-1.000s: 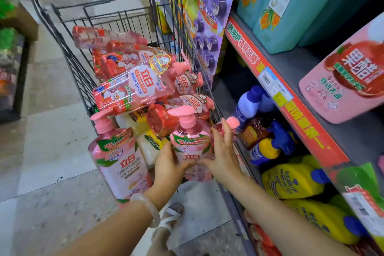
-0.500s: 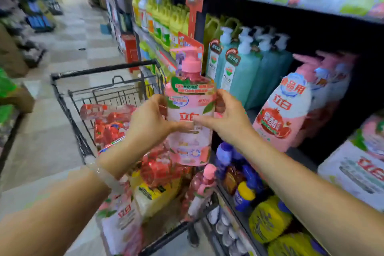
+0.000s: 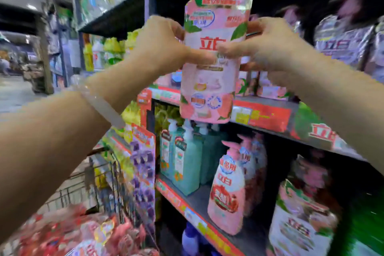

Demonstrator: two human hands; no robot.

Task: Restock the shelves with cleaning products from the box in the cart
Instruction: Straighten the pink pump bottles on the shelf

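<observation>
Bottle upright in front of upper shelf, raised for placing. My left hand and right hand grip its sides, fingers curled, steadying it. Cart below.

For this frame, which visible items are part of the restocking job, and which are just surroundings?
In the job: pink pump bottle, gripped by left hand and right hand; upper shelf; cart; red packs in it.

Surroundings: teal pump bottles, purple hanging strip, aisle floor.
</observation>
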